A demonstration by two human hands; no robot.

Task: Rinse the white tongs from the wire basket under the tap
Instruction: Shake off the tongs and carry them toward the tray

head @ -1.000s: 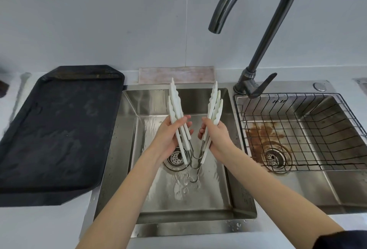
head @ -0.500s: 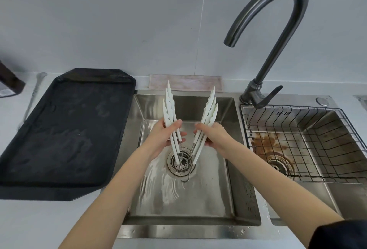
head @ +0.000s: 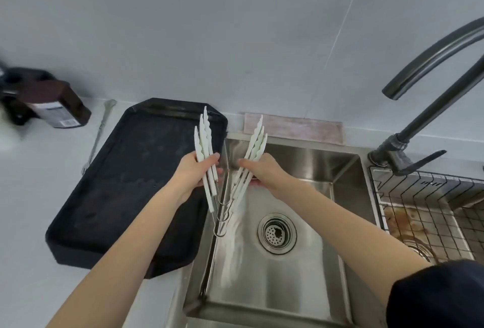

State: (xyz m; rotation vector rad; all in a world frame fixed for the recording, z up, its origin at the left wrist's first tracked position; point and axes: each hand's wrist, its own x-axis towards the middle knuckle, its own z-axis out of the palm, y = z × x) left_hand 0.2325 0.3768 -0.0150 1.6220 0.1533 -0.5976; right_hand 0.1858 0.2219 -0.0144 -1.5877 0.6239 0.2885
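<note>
Both hands hold the white tongs [head: 230, 162] above the left edge of the sink [head: 262, 262] — the left hand [head: 195, 174] is curled around one bundle of white arms, the right hand [head: 262, 170] around the other bundle. The arms spread apart upward like a V, and the metal wire loops hang down at the sink's left wall. Left of the sink a black tray [head: 125, 186] lies on the desk [head: 31, 210]. Farther left of the sink lies a brown bottle [head: 52, 105] with a white label — its writing is too blurred to read. Right of the sink stand the dark tap [head: 429, 107] and the wire basket [head: 432, 207].
</note>
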